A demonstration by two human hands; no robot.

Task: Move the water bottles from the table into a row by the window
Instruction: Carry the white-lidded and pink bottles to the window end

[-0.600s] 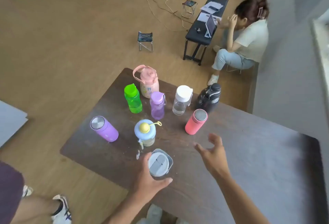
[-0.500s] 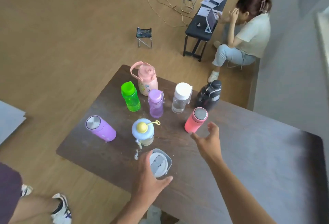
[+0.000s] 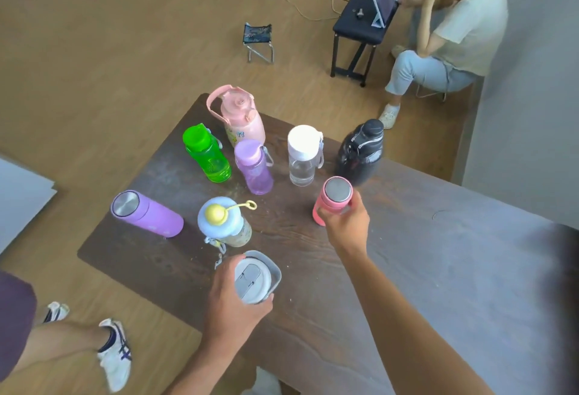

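Note:
Several water bottles stand on the dark wooden table. My left hand grips the grey-lidded cup at the table's near edge. My right hand wraps around the coral bottle with a steel cap. Behind stand a black bottle, a clear bottle with white cap, a small purple bottle, a green bottle and a pink jug. A lilac flask and a blue-lidded bottle stand at the left.
A person sits on the floor beyond the table beside a black bench with a tablet. A small folding stool stands on the wooden floor. A grey wall rises at the right. Another person's leg and shoe are at lower left.
My right hand moved forward and closed around the coral bottle. My left hand stayed on the grey-lidded cup.

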